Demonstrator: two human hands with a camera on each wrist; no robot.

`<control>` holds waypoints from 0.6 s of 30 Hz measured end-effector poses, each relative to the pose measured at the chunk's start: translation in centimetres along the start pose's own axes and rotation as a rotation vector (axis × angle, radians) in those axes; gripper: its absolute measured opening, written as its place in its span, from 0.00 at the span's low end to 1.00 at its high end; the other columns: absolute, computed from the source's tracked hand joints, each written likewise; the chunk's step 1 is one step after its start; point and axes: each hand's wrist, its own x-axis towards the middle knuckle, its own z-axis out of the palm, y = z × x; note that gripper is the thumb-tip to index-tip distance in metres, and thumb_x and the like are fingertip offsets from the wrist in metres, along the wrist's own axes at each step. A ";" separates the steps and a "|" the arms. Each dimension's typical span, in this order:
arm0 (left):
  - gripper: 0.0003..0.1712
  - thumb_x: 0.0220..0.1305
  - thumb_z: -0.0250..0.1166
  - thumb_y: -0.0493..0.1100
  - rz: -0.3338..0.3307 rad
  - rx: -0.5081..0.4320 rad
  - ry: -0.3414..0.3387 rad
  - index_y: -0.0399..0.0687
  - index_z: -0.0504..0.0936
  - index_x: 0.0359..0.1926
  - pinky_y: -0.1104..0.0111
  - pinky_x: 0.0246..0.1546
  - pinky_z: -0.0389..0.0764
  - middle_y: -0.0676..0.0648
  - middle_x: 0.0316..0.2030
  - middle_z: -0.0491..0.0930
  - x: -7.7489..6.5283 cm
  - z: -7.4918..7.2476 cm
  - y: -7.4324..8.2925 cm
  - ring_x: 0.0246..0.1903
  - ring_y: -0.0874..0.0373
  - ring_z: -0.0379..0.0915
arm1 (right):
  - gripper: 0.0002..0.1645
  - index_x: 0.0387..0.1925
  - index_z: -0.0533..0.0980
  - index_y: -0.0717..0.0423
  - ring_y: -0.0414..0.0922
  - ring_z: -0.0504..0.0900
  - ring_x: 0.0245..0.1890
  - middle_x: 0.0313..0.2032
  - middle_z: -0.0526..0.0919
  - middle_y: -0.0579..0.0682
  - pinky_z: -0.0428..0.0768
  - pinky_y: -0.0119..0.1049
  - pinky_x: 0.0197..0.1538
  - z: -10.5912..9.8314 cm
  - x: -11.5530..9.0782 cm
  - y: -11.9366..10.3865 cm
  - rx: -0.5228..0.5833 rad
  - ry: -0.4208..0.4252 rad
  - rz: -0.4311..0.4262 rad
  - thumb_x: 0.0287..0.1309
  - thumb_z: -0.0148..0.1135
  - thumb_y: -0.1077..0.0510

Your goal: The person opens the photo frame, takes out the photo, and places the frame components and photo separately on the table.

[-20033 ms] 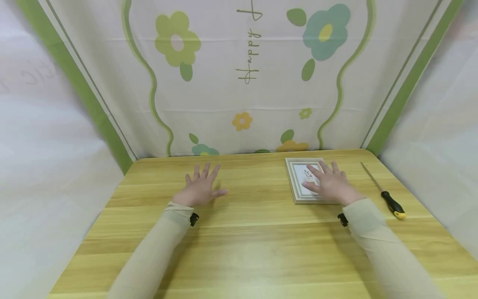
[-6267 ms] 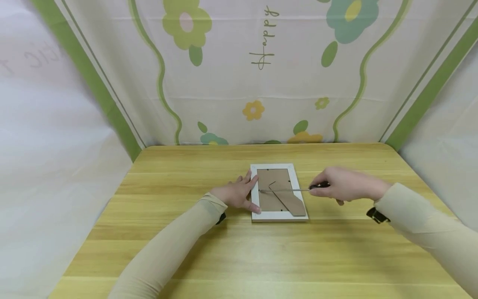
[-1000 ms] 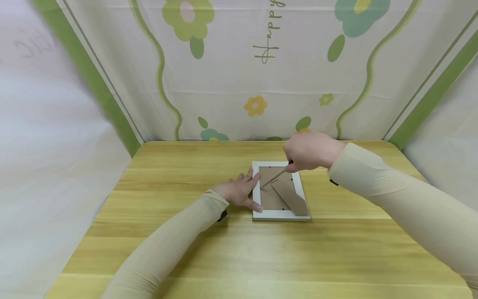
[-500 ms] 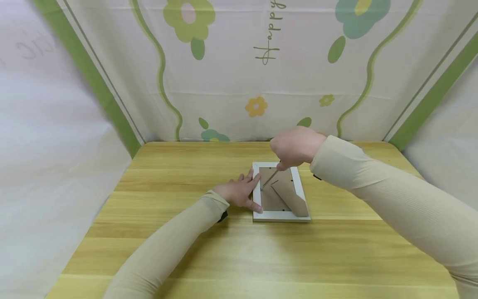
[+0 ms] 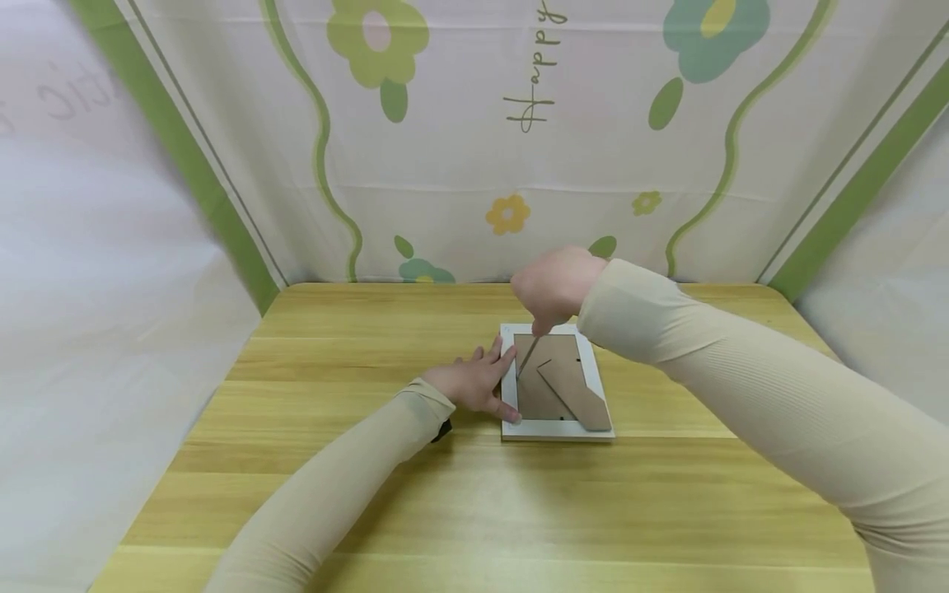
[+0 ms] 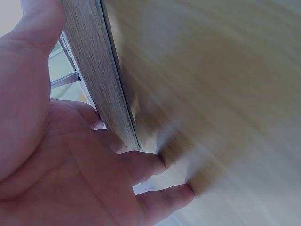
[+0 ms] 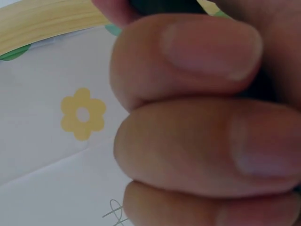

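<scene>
A photo frame lies face down on the table, its white border round a brown backing board. A folded stand crosses the board towards the lower right corner. Spread fingers of my left hand rest along the frame's left edge; in the left wrist view, some fingertips touch the table beside the frame's wood-grained side. My right hand grips a screwdriver, its shaft slanting down to the board's left edge. In the right wrist view, curled fingers cover most of the dark handle.
The wooden table extends around the frame. A flower-print cloth hangs behind its far edge, with pale cloth at the sides. Small dark tabs stick out at the board's edges.
Since the earliest frame, the photo frame was turned face down and brought to the middle, and the screwdriver picked up. Over the last second my right hand swung left, turning the screwdriver steeper.
</scene>
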 end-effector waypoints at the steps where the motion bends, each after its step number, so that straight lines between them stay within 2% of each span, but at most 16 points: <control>1: 0.67 0.57 0.63 0.72 -0.001 -0.001 0.000 0.52 0.30 0.79 0.37 0.68 0.46 0.41 0.76 0.22 0.0 0.0 0.0 0.74 0.33 0.29 | 0.17 0.36 0.79 0.53 0.42 0.81 0.31 0.30 0.81 0.42 0.83 0.44 0.38 -0.1 0.0 -0.1 -0.006 -0.002 0.000 0.56 0.72 0.45; 18: 0.67 0.56 0.64 0.72 -0.008 0.016 0.008 0.53 0.30 0.79 0.38 0.68 0.47 0.42 0.77 0.23 -0.1 0.0 0.1 0.74 0.34 0.30 | 0.10 0.27 0.80 0.48 0.40 0.78 0.28 0.28 0.82 0.40 0.82 0.40 0.34 -1.2 0.1 -1.6 -0.049 0.008 -0.005 0.56 0.71 0.49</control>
